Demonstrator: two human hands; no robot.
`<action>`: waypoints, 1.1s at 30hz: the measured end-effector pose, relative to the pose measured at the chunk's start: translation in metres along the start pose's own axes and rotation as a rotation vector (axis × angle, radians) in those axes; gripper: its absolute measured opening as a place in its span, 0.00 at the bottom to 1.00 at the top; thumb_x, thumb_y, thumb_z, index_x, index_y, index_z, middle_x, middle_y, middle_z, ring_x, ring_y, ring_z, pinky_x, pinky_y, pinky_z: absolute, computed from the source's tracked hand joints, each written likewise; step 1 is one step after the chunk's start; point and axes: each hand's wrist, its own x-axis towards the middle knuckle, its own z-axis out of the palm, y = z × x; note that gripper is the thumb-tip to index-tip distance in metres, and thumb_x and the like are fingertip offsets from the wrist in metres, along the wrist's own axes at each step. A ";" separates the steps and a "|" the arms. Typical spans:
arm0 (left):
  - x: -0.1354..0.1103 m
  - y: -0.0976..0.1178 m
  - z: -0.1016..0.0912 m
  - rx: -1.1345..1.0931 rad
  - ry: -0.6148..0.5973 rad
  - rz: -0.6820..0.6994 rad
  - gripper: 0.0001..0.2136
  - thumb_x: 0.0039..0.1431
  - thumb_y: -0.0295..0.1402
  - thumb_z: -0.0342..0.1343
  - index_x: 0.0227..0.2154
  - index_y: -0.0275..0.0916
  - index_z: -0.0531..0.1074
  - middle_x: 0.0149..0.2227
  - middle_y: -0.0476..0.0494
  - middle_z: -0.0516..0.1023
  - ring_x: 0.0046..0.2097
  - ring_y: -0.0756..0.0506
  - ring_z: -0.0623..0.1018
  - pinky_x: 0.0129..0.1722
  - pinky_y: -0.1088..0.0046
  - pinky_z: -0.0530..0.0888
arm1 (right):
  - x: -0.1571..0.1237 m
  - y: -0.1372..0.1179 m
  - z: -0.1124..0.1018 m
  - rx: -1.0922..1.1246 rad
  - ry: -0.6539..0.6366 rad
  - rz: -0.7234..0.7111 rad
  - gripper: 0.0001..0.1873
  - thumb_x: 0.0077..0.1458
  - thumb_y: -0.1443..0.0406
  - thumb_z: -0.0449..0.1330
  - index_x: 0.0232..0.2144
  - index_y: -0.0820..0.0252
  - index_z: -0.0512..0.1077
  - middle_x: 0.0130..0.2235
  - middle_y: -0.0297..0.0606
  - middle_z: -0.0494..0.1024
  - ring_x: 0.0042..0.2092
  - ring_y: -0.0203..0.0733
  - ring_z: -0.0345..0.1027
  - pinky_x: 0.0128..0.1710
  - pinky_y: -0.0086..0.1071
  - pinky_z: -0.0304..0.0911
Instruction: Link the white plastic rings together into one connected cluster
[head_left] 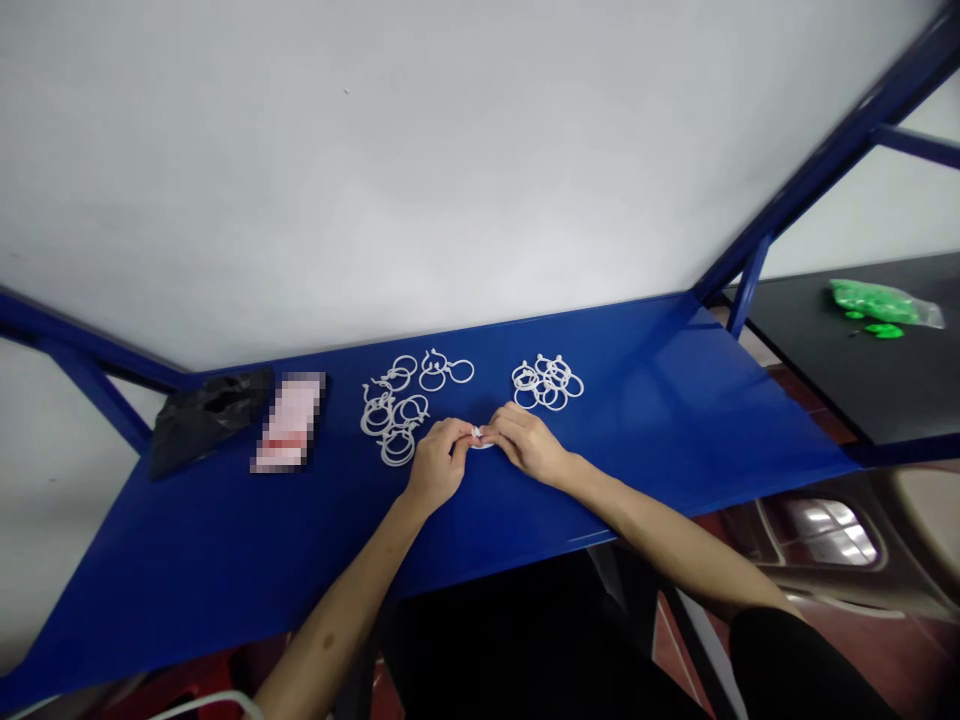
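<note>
Pale, plain white wall [450, 180] rises behind a smooth blue tabletop [645, 430], which has dark-blue metal bars [814, 180] slanting up at either end. Near the front edge, at about the middle of the surface, a person's two bare hands meet over a small white plastic ring [477, 432]. Left hand [439, 465] and right hand [529, 442] each have thumb and fingers pinched together on it, leaving no visible gap; the fingertips hide much of the ring (whether it touches the table, I cannot tell).

Just beyond the left hand lies a loose spread of white plastic rings with small knobbed tabs [381, 402], many overlapping. A smaller, tighter cluster of similar white rings [553, 375] lies just beyond the right hand, well apart from the first group. Farther left are a pixelated pink-and-white rectangular item [291, 420] and, beside it, a crumpled black plastic bag [202, 420]. Off to the right, on a separate black tabletop [847, 390], sits a clear plastic bag of bright green pieces [874, 300], with a few loose green pieces [885, 330] near it.
</note>
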 end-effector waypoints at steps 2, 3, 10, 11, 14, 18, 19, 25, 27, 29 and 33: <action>-0.001 -0.001 0.000 0.041 -0.017 0.054 0.08 0.65 0.27 0.51 0.32 0.42 0.72 0.31 0.49 0.79 0.35 0.46 0.78 0.37 0.69 0.74 | -0.001 -0.001 -0.002 -0.012 -0.034 -0.006 0.16 0.72 0.62 0.46 0.38 0.57 0.72 0.36 0.42 0.76 0.38 0.44 0.66 0.40 0.38 0.66; -0.001 -0.001 -0.001 0.053 -0.031 0.069 0.08 0.65 0.26 0.50 0.31 0.42 0.72 0.31 0.49 0.79 0.35 0.46 0.78 0.37 0.69 0.74 | -0.001 -0.001 -0.002 -0.015 -0.050 -0.012 0.17 0.72 0.62 0.46 0.38 0.57 0.73 0.36 0.42 0.76 0.38 0.44 0.66 0.40 0.38 0.66; 0.007 0.001 -0.004 0.108 -0.034 0.107 0.05 0.68 0.32 0.53 0.41 0.42 0.74 0.37 0.47 0.81 0.40 0.46 0.78 0.44 0.67 0.75 | 0.006 0.006 -0.019 -0.067 0.023 0.008 0.13 0.71 0.60 0.51 0.42 0.55 0.75 0.39 0.42 0.78 0.41 0.45 0.69 0.44 0.40 0.68; 0.010 0.000 -0.006 0.146 -0.014 0.123 0.06 0.68 0.33 0.53 0.43 0.42 0.74 0.39 0.47 0.82 0.42 0.45 0.78 0.46 0.65 0.74 | 0.008 0.010 -0.026 -0.098 0.086 0.046 0.12 0.70 0.61 0.52 0.41 0.55 0.75 0.40 0.42 0.78 0.42 0.45 0.70 0.45 0.40 0.68; 0.017 -0.007 -0.014 0.334 0.044 0.131 0.08 0.67 0.35 0.54 0.45 0.40 0.74 0.42 0.43 0.82 0.45 0.40 0.77 0.49 0.59 0.72 | 0.015 0.032 -0.050 -0.244 0.314 0.265 0.09 0.68 0.62 0.56 0.39 0.57 0.76 0.40 0.43 0.78 0.44 0.46 0.71 0.47 0.41 0.67; 0.029 -0.020 -0.019 0.567 0.043 0.081 0.09 0.65 0.36 0.55 0.44 0.38 0.75 0.42 0.37 0.81 0.46 0.34 0.75 0.47 0.54 0.71 | 0.022 0.066 -0.083 -0.359 0.291 0.545 0.05 0.61 0.67 0.62 0.38 0.60 0.77 0.37 0.42 0.79 0.37 0.44 0.72 0.42 0.37 0.67; 0.033 -0.023 -0.018 0.600 0.046 0.071 0.10 0.65 0.36 0.54 0.44 0.37 0.75 0.42 0.36 0.81 0.47 0.33 0.75 0.47 0.53 0.70 | 0.024 0.072 -0.088 -0.366 0.242 0.592 0.05 0.59 0.68 0.63 0.39 0.59 0.78 0.36 0.40 0.80 0.37 0.44 0.73 0.41 0.37 0.67; 0.046 -0.032 -0.010 0.748 0.050 0.035 0.13 0.66 0.37 0.51 0.44 0.34 0.75 0.44 0.30 0.79 0.48 0.30 0.73 0.44 0.51 0.70 | 0.031 0.091 -0.092 -0.457 0.036 0.684 0.05 0.59 0.66 0.62 0.33 0.57 0.79 0.35 0.40 0.83 0.37 0.43 0.73 0.40 0.35 0.66; 0.046 -0.035 -0.009 0.747 0.057 0.031 0.12 0.66 0.37 0.51 0.42 0.35 0.75 0.42 0.30 0.78 0.48 0.30 0.73 0.44 0.52 0.70 | 0.031 0.094 -0.088 -0.461 0.023 0.666 0.06 0.58 0.66 0.62 0.32 0.58 0.80 0.34 0.41 0.82 0.37 0.43 0.73 0.43 0.36 0.66; 0.045 -0.038 -0.008 0.707 0.070 0.038 0.11 0.66 0.36 0.50 0.39 0.37 0.75 0.39 0.32 0.78 0.46 0.32 0.73 0.44 0.52 0.69 | 0.030 0.097 -0.086 -0.467 0.024 0.651 0.07 0.59 0.66 0.61 0.32 0.58 0.79 0.35 0.42 0.81 0.39 0.44 0.72 0.46 0.38 0.65; 0.041 -0.039 -0.008 0.648 0.084 0.082 0.09 0.66 0.33 0.51 0.33 0.40 0.74 0.35 0.36 0.78 0.43 0.34 0.73 0.44 0.54 0.68 | 0.026 0.092 -0.086 -0.505 0.135 0.594 0.10 0.63 0.64 0.57 0.35 0.59 0.79 0.36 0.44 0.80 0.41 0.47 0.70 0.50 0.43 0.64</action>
